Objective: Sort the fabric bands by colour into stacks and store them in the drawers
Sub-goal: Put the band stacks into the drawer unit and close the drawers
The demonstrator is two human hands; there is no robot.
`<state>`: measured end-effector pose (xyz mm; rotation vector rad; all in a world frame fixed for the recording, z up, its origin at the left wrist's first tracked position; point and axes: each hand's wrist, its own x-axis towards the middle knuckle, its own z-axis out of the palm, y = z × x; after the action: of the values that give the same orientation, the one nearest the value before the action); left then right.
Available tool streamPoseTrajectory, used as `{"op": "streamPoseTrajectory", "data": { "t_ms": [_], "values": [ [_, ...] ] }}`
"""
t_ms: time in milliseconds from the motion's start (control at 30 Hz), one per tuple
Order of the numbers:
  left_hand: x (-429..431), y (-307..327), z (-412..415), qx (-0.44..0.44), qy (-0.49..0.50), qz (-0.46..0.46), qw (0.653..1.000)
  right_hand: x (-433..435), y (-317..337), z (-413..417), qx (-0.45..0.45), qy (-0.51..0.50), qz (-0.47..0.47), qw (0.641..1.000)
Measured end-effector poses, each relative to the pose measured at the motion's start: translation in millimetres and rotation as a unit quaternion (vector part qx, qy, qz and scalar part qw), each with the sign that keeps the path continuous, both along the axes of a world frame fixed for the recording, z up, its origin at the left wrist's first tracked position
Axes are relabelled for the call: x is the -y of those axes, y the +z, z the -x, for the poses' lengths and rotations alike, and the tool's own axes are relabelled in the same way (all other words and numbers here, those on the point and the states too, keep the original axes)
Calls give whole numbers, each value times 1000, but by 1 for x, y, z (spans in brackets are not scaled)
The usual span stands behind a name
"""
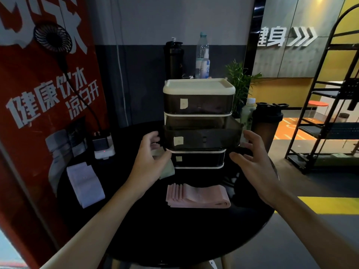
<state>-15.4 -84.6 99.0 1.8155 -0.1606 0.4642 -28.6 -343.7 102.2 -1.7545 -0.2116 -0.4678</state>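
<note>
Drawer unit [198, 105] stands at far centre of round black table [174, 230], three drawers. Middle drawer [202, 137] is pulled out toward the near side; top and bottom ones are closed. Left hand [151, 160] is at the open drawer's left corner, fingers curled round green bands [167, 169], fabric showing between thumb and fingers and below the palm. Right hand [254, 162] is wide, fingers spread, holding nothing, just beside the drawer's right side, not clearly touching. Pink stack [196, 196] lies on the table near the unit's front. White stack [84, 183] lies well left. Dim light; whether the open drawer has anything in it I cannot tell.

Step, judged: loading green into the middle drawer, with pink and white still to go.

Risks:
- The drawer is far out and looks tilted; pressing down on its front could tip it out or rock the unit.
- The folded bands could fan apart when released, snag the rim and jam the drawer when it is closed.
- The right elbow or forearm could knock the dark shaker bottle [266, 125] just right of the unit.
- A sleeve or wrist sweeping back could scatter the pink stack.
</note>
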Motion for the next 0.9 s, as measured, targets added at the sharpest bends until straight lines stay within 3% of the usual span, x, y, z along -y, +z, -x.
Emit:
{"op": "streamPoseTrajectory", "data": {
  "t_ms": [100,200,300,400,533,900],
  "values": [
    [-1,-30,10,-37,2,-18,999,1,-25,0,-12,-6,22,1000],
    [4,-62,16,-88,-2,-68,994,-3,-60,-5,-91,-7,96,991],
    [10,-76,18,-136,3,-158,978,-3,-90,-9,-169,-17,261,950],
    [15,-79,20,-99,26,-258,961,-7,-98,-4,-139,-60,378,913],
    [15,-78,18,-98,0,-297,950,-11,-99,1,-87,-53,388,916],
    [8,-89,22,-49,-69,-227,970,-8,-94,11,-21,46,285,957]
  ]
}}
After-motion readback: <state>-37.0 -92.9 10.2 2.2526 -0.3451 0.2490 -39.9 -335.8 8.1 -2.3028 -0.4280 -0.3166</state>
